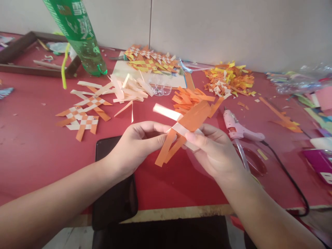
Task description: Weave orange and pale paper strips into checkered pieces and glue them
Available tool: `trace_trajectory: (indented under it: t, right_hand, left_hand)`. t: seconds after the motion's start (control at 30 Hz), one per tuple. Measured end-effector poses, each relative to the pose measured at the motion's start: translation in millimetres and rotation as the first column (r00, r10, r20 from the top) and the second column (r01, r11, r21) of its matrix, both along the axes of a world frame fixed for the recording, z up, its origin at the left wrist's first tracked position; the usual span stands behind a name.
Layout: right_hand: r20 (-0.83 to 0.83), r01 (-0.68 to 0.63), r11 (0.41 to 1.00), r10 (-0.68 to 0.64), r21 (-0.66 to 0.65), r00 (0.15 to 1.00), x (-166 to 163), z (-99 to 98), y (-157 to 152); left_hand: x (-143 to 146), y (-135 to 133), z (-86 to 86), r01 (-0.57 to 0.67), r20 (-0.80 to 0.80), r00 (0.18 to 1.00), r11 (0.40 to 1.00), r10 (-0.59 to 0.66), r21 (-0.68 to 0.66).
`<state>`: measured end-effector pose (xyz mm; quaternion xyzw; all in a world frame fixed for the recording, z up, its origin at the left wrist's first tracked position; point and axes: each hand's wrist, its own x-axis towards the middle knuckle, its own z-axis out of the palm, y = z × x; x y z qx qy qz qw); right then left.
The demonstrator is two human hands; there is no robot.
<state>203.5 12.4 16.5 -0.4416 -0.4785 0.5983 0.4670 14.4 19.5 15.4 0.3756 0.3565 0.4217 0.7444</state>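
Note:
My left hand (138, 142) and my right hand (214, 150) meet above the red table (31, 145), both pinching a small bundle of crossed paper strips (185, 126). Wide orange strips run diagonally from upper right to lower left, and white strips cross them, one sticking out to the upper left. My left fingers grip the orange strips near their middle. My right fingers and thumb press where the white and orange strips cross.
A pink glue gun (237, 128) with its black cord lies right of my hands. A dark phone (112, 193) lies under my left wrist. Woven orange-white pieces (83, 116), loose white strips (129, 88), orange strips (189, 97), scraps (228, 79) and a green bottle (80, 34) lie behind.

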Motion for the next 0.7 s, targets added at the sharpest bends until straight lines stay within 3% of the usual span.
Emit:
trace_trajectory:
  t: [0.3,0.37,0.43,0.5,0.57,0.6,0.63,0.7]
  right_hand:
    - [0.195,0.027,0.999,-0.03,0.018,0.98,5,-3.2,0]
    - [0.301,0.047,0.997,-0.064,0.062,0.951,6,1.3,-1]
    - [0.465,0.093,0.98,-0.166,0.176,0.87,12,7.8,-4]
    - [0.604,0.177,0.911,-0.384,0.374,0.698,27,14.8,-7]
    - [0.679,0.247,0.799,-0.598,0.549,0.426,52,19.9,-7]
    - [0.711,0.269,0.763,-0.646,0.588,0.279,69,20.8,-5]
    - [0.756,0.265,0.761,-0.639,0.593,0.144,87,20.5,-1]
    - [0.852,0.191,0.832,-0.52,0.521,-0.058,124,16.3,9]
  left_hand:
    - [1,1,-3.6,0.029,0.012,0.999,1.0,-0.029,0.006]
    - [1,2,-4.2,0.002,0.023,1.0,1.0,-0.002,-0.012]
    - [1,3,-4.6,-0.017,0.03,0.999,0.999,0.019,-0.046]
    - [1,4,-4.7,-0.027,0.021,0.999,0.997,0.028,-0.074]
    - [1,3,-4.4,-0.046,0.012,0.999,0.996,0.047,-0.073]
    - [2,3,-4.3,-0.059,0.011,0.998,0.996,0.06,-0.067]
    - [2,3,-4.1,-0.063,0.014,0.998,0.996,0.064,-0.059]
    - [3,3,-3.8,-0.055,0.029,0.998,0.997,0.057,-0.049]
